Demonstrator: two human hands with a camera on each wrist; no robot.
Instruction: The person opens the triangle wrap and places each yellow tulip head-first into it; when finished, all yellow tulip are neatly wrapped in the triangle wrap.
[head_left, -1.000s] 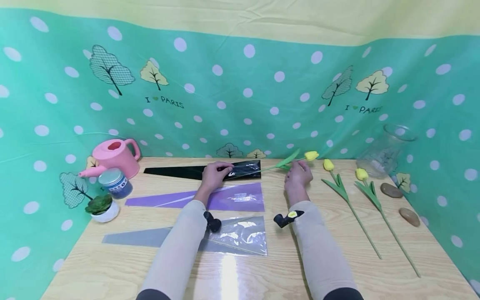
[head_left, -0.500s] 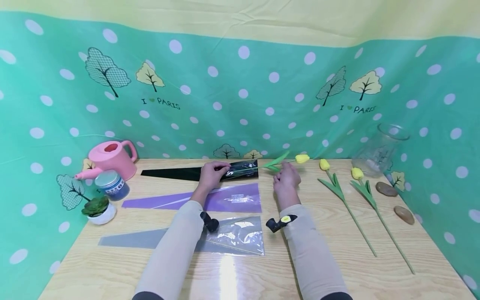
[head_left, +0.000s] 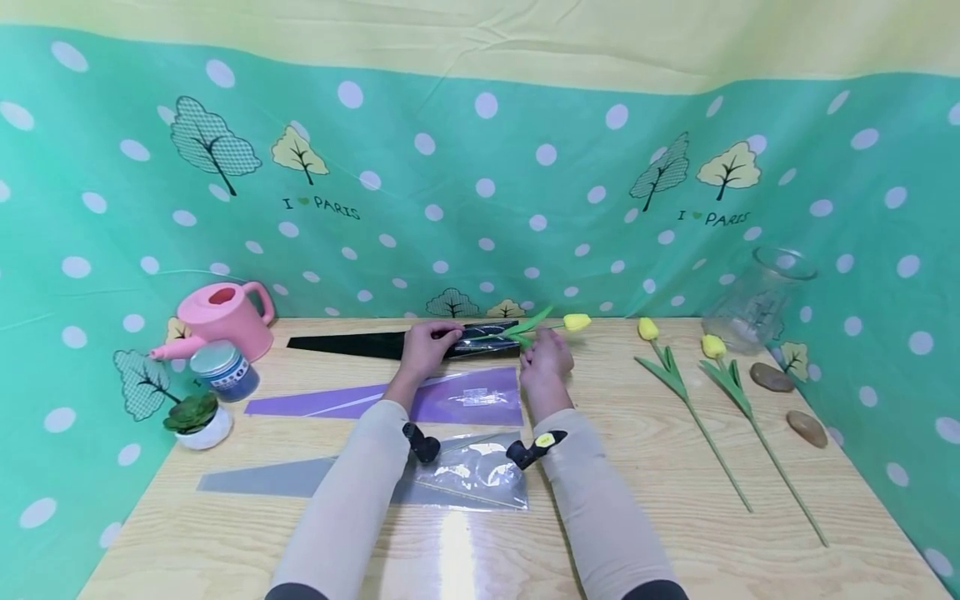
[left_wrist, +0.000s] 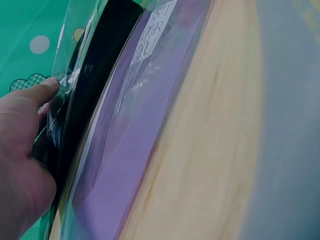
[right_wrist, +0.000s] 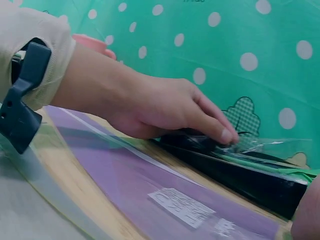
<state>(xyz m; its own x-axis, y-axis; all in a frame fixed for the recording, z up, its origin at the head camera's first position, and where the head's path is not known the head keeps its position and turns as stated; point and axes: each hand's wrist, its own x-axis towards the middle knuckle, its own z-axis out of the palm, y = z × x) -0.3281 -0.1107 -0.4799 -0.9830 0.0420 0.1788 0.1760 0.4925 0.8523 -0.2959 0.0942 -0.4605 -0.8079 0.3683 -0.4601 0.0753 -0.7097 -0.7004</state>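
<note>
Head view first: the black sleeve (head_left: 405, 342) is seen lying flat along the back edge of the wooden table (head_left: 675, 500), its clear open mouth facing right. The left hand (head_left: 424, 347) is laid over that mouth, and the transparent top layer is pinched between thumb and fingertips. From the left wrist view, the clear film is lifted off the black backing by the thumb (left_wrist: 42, 92), with the hand curled round the sleeve's edge. In the right wrist view, the same fingers (right_wrist: 220, 131) are seen pressed down on the crinkled film, a green strip showing inside it.

The yellow tulip (head_left: 576, 322) is held by the right hand (head_left: 546, 360) at the stem just below the leaves, right at the sleeve's mouth; the stem is already inside the film, while the bloom and a leaf stick out to the right. How tightly the right fingers are closed cannot be told, since only the back of the hand is shown.

Just in front of the black sleeve a purple sleeve (head_left: 390, 399) is laid, and nearer still a grey sleeve (head_left: 360, 475). Two more tulips (head_left: 690, 408) are laid out well to the right, near a glass vase (head_left: 757, 300) and two stones (head_left: 787, 400). At the far left a pink watering can (head_left: 225, 317), a blue jar (head_left: 223, 367) and a small potted plant (head_left: 197, 415) are grouped.
</note>
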